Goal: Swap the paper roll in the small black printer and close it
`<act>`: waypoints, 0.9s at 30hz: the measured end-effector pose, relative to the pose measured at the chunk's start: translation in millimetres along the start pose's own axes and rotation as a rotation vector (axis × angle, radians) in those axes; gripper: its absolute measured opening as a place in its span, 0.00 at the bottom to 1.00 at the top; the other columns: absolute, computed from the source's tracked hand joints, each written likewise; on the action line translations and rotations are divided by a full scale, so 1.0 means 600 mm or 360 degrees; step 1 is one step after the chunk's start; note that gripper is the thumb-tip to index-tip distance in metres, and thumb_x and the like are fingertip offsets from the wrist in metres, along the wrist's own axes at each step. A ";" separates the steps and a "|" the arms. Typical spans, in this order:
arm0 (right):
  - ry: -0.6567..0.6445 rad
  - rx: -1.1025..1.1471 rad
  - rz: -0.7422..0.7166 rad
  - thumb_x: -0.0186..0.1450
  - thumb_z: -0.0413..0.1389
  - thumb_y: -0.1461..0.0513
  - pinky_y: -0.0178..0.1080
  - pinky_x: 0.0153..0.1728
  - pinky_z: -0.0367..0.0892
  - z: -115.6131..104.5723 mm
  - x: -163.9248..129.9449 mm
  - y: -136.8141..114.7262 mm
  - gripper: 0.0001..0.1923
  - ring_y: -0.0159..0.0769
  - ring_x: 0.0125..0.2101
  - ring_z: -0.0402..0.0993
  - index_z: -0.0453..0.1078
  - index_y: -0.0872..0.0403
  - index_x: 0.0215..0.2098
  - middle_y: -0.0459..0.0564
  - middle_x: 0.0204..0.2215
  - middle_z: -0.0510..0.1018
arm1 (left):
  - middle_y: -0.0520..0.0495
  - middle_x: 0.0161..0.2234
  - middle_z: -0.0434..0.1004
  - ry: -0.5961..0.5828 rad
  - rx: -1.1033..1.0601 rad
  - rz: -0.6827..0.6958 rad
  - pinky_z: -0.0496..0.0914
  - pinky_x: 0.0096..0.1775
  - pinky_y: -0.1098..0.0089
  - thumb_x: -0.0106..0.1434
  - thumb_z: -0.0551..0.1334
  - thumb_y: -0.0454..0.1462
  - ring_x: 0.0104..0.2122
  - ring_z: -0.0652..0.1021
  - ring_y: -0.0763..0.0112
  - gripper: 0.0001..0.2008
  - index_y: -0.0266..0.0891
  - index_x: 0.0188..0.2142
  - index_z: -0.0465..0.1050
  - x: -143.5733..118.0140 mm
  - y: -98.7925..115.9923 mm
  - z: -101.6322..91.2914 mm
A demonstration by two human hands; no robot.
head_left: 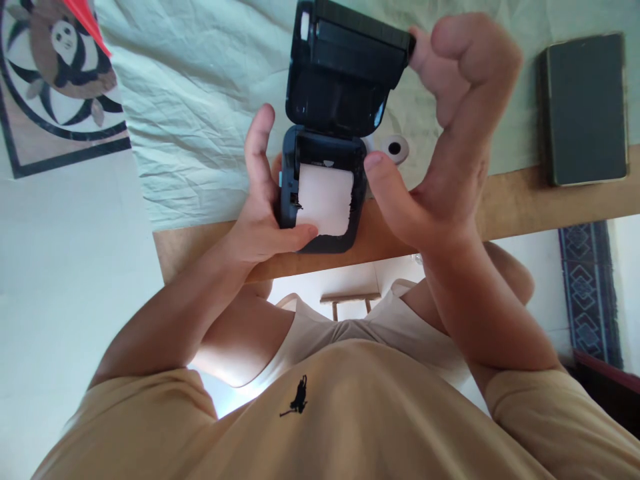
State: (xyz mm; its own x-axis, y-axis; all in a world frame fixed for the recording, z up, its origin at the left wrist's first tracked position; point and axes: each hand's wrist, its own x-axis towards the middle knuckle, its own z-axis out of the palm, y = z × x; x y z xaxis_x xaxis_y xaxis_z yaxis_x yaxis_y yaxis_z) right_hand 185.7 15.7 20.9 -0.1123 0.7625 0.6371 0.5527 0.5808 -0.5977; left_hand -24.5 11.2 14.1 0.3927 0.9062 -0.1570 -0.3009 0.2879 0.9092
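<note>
A small black thermal printer is held above the table's front edge, with its lid swung up. Inside its bay sits a white paper roll, its loose end toward me. My left hand grips the printer's left side, with the thumb over the front rim by the paper. At the right, the thumb of my right hand touches the base's edge, while fingertips reach the raised lid's right edge, partly hidden behind it. Just beyond that thumb, a second white roll with a dark core lies on the cloth.
A pale green wrinkled cloth covers much of the wooden table. A dark phone or tablet lies at the right. Something red shows at the upper left. Below the table are my knees and a small wooden stool.
</note>
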 end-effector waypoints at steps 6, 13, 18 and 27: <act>0.0191 0.0192 0.0134 0.72 0.49 0.60 0.43 0.43 0.71 -0.005 -0.004 -0.015 0.07 0.33 0.37 0.78 0.69 0.50 0.39 0.46 0.37 0.78 | 0.54 0.55 0.77 0.0068 0.0038 -0.0023 0.74 0.52 0.64 0.45 0.80 0.33 0.56 0.77 0.58 0.69 0.64 0.74 0.36 0.000 -0.008 -0.013; -0.0203 -0.0065 0.0461 0.71 0.52 0.56 0.39 0.27 0.51 -0.029 0.002 -0.029 0.21 0.27 0.21 0.51 0.57 0.52 0.21 0.41 0.18 0.58 | 0.51 0.57 0.77 0.0072 -0.0076 0.0175 0.76 0.49 0.65 0.52 0.78 0.40 0.58 0.78 0.58 0.49 0.57 0.68 0.56 0.002 -0.028 -0.013; -0.0879 -0.0016 0.0669 0.69 0.50 0.41 0.39 0.22 0.40 -0.017 -0.004 -0.022 0.36 0.25 0.17 0.41 0.46 0.52 0.14 0.41 0.12 0.46 | 0.45 0.52 0.79 0.0410 -0.0097 0.0184 0.76 0.54 0.58 0.58 0.69 0.55 0.65 0.72 0.49 0.24 0.44 0.47 0.75 0.006 -0.039 0.020; -0.0944 0.0185 0.0899 0.63 0.56 0.35 0.34 0.24 0.54 0.012 -0.024 -0.007 0.30 0.28 0.22 0.65 0.68 0.53 0.32 0.44 0.23 0.73 | 0.41 0.47 0.80 0.0313 -0.0097 0.0203 0.77 0.48 0.56 0.58 0.68 0.55 0.58 0.77 0.47 0.26 0.40 0.48 0.73 0.015 -0.050 0.001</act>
State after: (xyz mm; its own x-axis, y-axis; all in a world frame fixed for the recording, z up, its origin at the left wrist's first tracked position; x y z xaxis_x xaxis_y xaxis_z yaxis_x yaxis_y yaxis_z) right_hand 179.2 4.0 10.9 -0.2786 0.9532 -0.1173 0.5711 0.0662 -0.8182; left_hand -11.5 10.5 -14.2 0.1733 0.9775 -0.1201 -0.3916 0.1803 0.9023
